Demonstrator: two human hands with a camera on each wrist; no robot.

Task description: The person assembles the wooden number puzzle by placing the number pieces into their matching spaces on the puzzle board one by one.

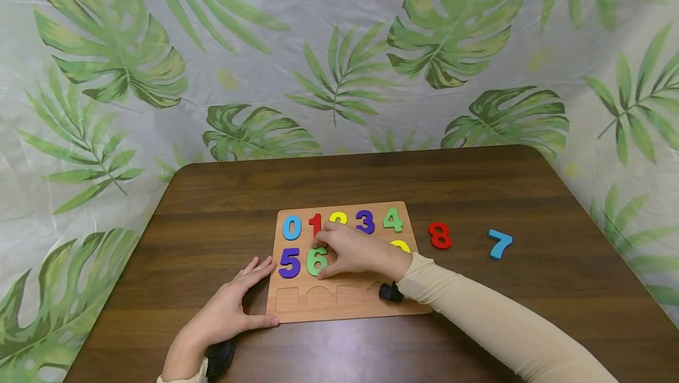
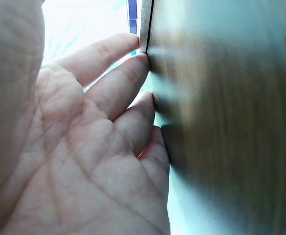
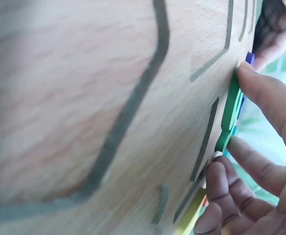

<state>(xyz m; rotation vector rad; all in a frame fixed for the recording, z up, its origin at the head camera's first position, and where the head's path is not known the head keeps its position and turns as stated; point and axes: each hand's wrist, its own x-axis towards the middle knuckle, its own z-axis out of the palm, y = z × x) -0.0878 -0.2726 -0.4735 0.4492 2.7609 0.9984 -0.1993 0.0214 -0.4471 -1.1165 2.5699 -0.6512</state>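
A wooden number board (image 1: pixel 297 315) lies on the table, holding coloured number pieces in two rows. My right hand (image 1: pixel 361 250) pinches the green number 6 (image 1: pixel 312 260) between thumb and index finger, at its place beside the purple number 5 (image 1: pixel 297 265). In the right wrist view the green piece sits at the board's surface, with the thumb on one end and a finger on the other. My left hand (image 1: pixel 225 306) rests at the board's left side, fingertips touching the edge and thumb at the near corner. My right hand and arm hide part of the second row.
A red number 8 (image 1: pixel 439 235) and a blue number 7 (image 1: pixel 500 246) lie loose on the table right of the board. Shallow shape recesses run along the board's near side. A yellow piece (image 1: pixel 400 246) shows partly behind the right wrist. Leaf-patterned cloth hangs behind the table.
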